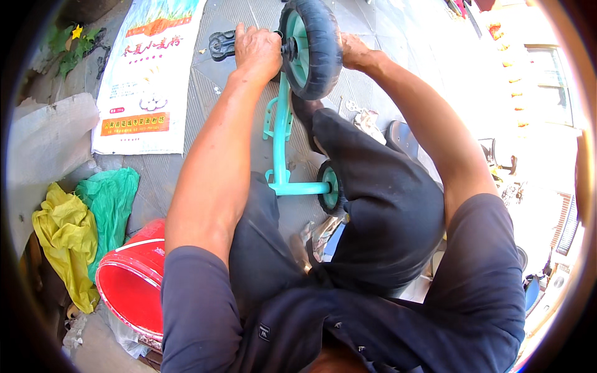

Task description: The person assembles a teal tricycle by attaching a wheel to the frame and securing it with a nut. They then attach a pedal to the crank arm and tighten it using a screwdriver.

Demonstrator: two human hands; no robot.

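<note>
While both bare forearms stretch straight out from the lower edge, the left hand (257, 51) is curled shut, knuckles up, at the hub on the left face of the large black rubber wheel with a teal plastic rim (309, 46); what lies inside the fist is hidden, though a black pedal (221, 45) pokes out just past the knuckles. On the other side of that wheel the right hand (354, 51) presses against the tyre, wrist bent inward; its fingers go behind the tyre, so I cannot tell whether they grip or lie flat. That wheel stands upright at the far end of a teal metal tricycle frame (281, 140), which runs back toward the person between the knees in dark trousers, ending at a small black rear wheel (329, 193) touching the right knee. To the left lie a printed white woven sack (146, 81), a red plastic bucket (134, 283) and crumpled yellow and green bags (81, 227) on grey paving.
</note>
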